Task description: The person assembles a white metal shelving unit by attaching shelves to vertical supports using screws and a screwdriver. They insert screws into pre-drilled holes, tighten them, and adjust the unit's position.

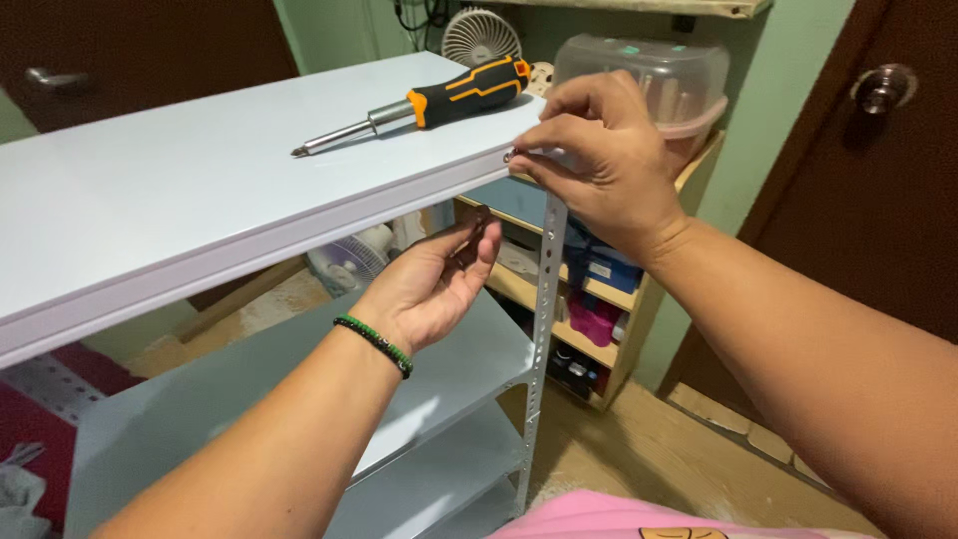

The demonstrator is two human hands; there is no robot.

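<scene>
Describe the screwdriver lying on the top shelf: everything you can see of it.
The black-and-orange-handled screwdriver lies flat on the pale grey metal top shelf, near its far edge. The thick handle looks like rubbery plastic, black with orange stripes, and points right toward the far corner. A shiny metal collar joins it to a slim steel shaft that ends in a small tip pointing left and toward the camera. Neither hand touches it; the right hand pinches the shelf's corner nearby.

Right hand [599, 160] pinches small bolt [511, 156] at top shelf [200, 190] corner; left hand [434, 284] beneath; screwdriver [429, 103] lies on shelf.
</scene>
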